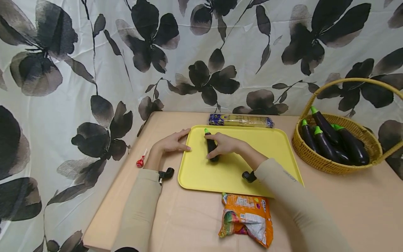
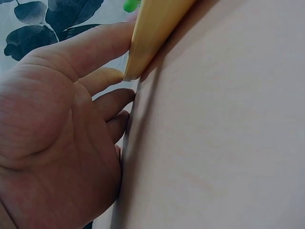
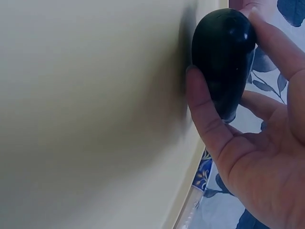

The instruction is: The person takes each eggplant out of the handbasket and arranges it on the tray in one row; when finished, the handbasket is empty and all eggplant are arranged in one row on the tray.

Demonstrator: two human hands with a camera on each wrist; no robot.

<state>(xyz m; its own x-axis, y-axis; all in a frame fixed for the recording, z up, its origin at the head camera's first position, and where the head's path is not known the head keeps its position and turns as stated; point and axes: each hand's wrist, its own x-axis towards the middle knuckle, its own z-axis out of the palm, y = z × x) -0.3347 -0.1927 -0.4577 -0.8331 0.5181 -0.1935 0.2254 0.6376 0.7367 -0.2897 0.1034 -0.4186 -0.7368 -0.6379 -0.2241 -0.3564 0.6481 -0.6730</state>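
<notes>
Toward ten o'clock on the yellow tray (image 1: 201,175): one dark, glossy eggplant (image 1: 211,145), green cap pointing between eleven and twelve. Whether it touches the tray, can't tell. Right hand (image 1: 227,144) grips it from the three o'clock side, one finger near the cap, thumb by the rounded end. Right wrist view: digits along both flanks, rounded end toward the lens.

Left hand (image 1: 171,142) at the tray's edge, nine to ten o'clock, fingers extended and touching it.

Edges: rim close past the cap at twelve, near at nine. Yellow surface runs farthest toward four, partly beneath the right sleeve (image 1: 299,199), which bears a faint mark, unreadable.

Along the twelve o'clock rim, a blue-and-gold packet (image 1: 240,120), ornate print, lettering too small to read. At the six o'clock rim, an orange bag (image 1: 247,206): white text panels, small square code, words illegible.

Wicker basket (image 1: 327,169) with more eggplants (image 1: 327,145) just past the rim, between two and three, handle arching overhead. Red-wrapped lollipop (image 1: 140,162) at nine, beyond the left wrist, near the left edge of the table (image 1: 185,220).
</notes>
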